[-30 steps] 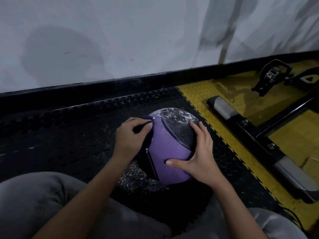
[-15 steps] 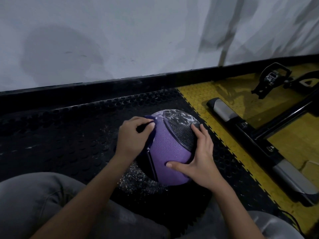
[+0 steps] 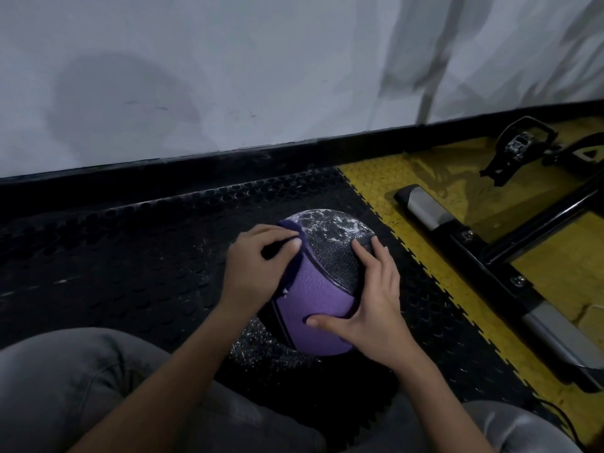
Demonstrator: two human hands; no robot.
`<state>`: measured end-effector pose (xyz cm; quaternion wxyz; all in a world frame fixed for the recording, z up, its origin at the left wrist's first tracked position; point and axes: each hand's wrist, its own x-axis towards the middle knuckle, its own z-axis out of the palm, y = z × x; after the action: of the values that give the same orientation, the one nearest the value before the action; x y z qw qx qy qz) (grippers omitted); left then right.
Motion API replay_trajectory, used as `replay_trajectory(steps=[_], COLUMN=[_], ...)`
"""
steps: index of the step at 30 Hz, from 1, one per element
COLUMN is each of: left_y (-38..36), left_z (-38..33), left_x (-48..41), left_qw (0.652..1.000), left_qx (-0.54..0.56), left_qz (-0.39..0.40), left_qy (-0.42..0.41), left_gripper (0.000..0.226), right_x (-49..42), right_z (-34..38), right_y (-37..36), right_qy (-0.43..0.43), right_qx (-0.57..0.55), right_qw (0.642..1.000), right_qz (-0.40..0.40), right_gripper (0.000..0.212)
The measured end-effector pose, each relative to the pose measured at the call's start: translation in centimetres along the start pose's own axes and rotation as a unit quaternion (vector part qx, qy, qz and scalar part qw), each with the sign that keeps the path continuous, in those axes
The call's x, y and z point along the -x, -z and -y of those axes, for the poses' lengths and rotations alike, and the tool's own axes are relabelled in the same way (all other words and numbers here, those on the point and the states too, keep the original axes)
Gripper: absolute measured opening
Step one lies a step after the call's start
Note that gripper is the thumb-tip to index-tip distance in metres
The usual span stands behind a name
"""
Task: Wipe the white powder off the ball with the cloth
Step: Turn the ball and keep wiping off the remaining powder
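Ball (image 3: 320, 299) count is one: purple with black panels, sitting on the floor just below the centre of the frame. White powder (image 3: 330, 223) speckles its top black panel, while the purple panel facing you looks mostly clean. You have one cloth (image 3: 295, 266), dark and bunched, pressed against the ball's left side.

Both of your hands are on the ball, one on each side of it and apart from each other. Your left hand (image 3: 255, 273) has its fingers curled round the cloth, gripping it against the ball's upper left. Your right hand (image 3: 372, 295) lies spread on the right side, fingers straight over the black panel and thumb stretched across the purple one.

Under the ball lies a black studded mat (image 3: 130, 256), with loose powder scattered on it at the ball's lower left. A yellow studded mat (image 3: 555, 273) joins it on the right of the frame and carries one black and silver machine frame (image 3: 490, 256), with one pedal (image 3: 519, 145) at the upper right. A black skirting strip (image 3: 196, 171) runs along the foot of a pale wall (image 3: 228, 76) across the top. Your two knees, in grey trousers (image 3: 65, 387), fill the bottom corners.
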<state>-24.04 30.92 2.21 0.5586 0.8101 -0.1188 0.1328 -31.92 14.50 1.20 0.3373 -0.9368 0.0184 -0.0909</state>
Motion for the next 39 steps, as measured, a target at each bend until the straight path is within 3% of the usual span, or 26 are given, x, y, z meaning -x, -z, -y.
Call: replay_trajectory(steps=[3,4,6,10,12,15,19,21,28,30,35,39], left_y=[-1.0,-1.2,-1.2,-0.3,-0.1,-0.1,-0.6,-0.8,0.1,0.0,-0.5,0.1], left_z=[-1.1,-1.1,-0.6,0.6,1.1,0.9,-0.7,-1.0,0.5,0.3,-1.0,0.0], left_x=[1.7,1.7,0.7,-1.2,-1.5,-0.9,0.8,0.8,-1.8,-1.2,0.6,-1.4], left_qw=[0.979,0.972,0.979,0.999,0.996,0.998,0.989,0.98,0.998,0.999,0.98,0.999], left_qx=[-0.047,-0.059,-0.056,0.025,0.044,0.029,-0.042,-0.066,-0.001,-0.021,-0.079,-0.023], left_qz=[0.077,0.09,0.076,0.014,-0.008,-0.002,0.07,0.091,-0.007,-0.003,0.078,0.026], left_qy=[-0.185,-0.21,-0.183,0.019,0.081,0.059,-0.127,-0.165,0.062,0.027,-0.164,-0.009], left_gripper=[0.016,0.018,0.018,0.007,0.01,0.008,0.021,0.022,0.01,0.01,0.023,0.011], right_x=[0.3,0.3,0.2,-0.2,-0.6,-1.0,-0.8,-0.6,-0.7,-0.5,-0.1,-0.3], right_z=[0.0,0.1,0.0,0.0,-0.1,-0.3,-0.6,-0.5,0.1,0.2,0.1,0.2], right_y=[-0.1,0.0,0.1,0.9,1.1,1.0,1.3,1.3,0.9,0.5,0.2,0.0], right_qy=[0.012,0.014,0.023,0.024,0.013,-0.01,-0.018,-0.015,0.008,0.01,0.002,-0.004], right_qx=[0.012,0.016,0.019,0.002,-0.017,-0.032,-0.034,-0.028,0.009,0.011,-0.013,-0.031], right_qw=[1.0,1.0,1.0,1.0,1.0,0.999,0.999,0.999,1.0,1.0,1.0,0.999], right_qz=[-0.002,0.002,0.009,0.006,-0.012,0.011,0.024,0.024,0.01,0.0,-0.006,-0.014], right_gripper=[0.107,0.107,0.107,0.103,0.112,0.127,0.131,0.131,0.13,0.127,0.125,0.124])
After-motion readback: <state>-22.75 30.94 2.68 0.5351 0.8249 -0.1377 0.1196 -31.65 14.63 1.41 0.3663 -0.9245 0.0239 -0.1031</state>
